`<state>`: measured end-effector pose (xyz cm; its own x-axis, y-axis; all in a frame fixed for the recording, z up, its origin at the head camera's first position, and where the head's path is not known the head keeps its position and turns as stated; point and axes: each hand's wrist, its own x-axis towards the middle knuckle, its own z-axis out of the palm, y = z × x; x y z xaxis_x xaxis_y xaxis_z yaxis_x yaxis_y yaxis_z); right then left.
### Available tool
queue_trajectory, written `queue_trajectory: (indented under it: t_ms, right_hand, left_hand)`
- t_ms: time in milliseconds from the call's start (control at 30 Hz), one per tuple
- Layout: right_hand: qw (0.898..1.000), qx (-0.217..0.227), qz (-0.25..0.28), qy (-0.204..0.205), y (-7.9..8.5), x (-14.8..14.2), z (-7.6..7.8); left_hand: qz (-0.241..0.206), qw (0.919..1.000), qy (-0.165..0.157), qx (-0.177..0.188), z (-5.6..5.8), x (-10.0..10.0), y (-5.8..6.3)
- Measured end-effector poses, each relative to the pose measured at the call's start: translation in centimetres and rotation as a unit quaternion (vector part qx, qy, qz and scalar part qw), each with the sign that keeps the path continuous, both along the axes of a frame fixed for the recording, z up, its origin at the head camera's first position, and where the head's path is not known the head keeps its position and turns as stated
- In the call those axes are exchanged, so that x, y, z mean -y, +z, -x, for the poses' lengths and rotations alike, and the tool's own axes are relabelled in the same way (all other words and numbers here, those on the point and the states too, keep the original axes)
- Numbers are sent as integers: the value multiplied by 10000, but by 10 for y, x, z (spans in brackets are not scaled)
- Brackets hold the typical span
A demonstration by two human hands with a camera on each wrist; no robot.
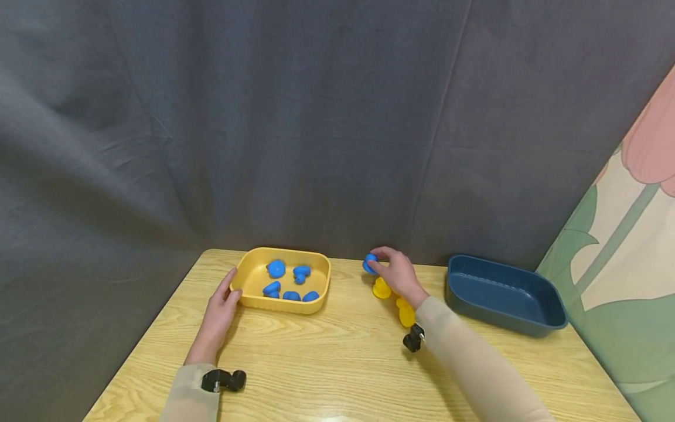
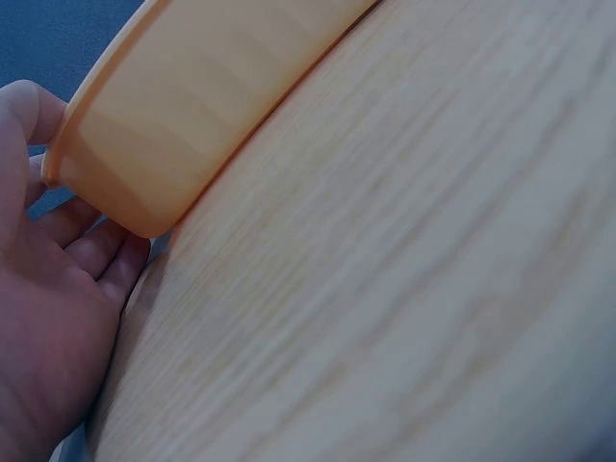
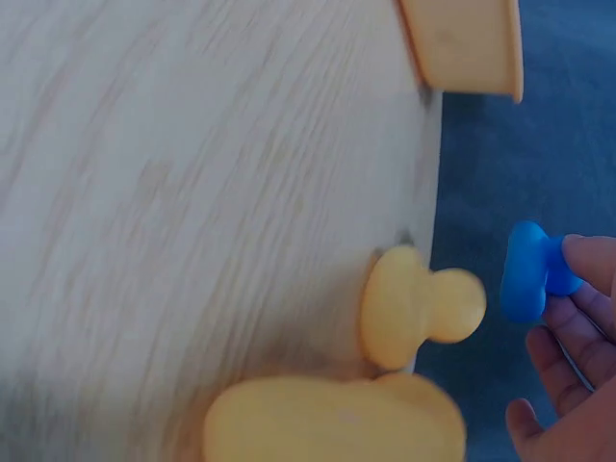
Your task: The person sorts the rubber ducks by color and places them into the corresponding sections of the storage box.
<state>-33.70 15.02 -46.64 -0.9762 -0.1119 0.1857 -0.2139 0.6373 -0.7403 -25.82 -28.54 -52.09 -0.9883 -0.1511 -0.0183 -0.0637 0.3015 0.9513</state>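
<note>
Left hand [image 1: 221, 308] grips a yellow tray [image 1: 279, 305] by its left end — right hand [image 1: 398, 274] pinches a blue toy [image 1: 370, 265] near two yellow toys [image 1: 382, 289], left of a navy tray [image 1: 501, 319].

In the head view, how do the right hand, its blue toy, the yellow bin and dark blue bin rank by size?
Largest to smallest:
dark blue bin
yellow bin
right hand
blue toy, partly hidden

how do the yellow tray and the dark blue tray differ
The yellow tray holds blue toys; no toys show in the dark blue tray. The left hand holds the yellow tray's edge; no hand touches the dark blue tray. Both are open-topped, with rounded corners, and stand on the table.
</note>
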Motion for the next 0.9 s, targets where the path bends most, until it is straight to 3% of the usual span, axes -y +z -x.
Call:
queue_trajectory:
  t_ms: [533,900]
  right_hand:
    - [9969,-591,11,520,16,47,-14]
    - [9957,-460,-32,798,11,81,-23]
  left_hand:
    - [12,10000,-14,-51,-2,1,-1]
    - [3,10000,-16,-31,-1,1,-1]
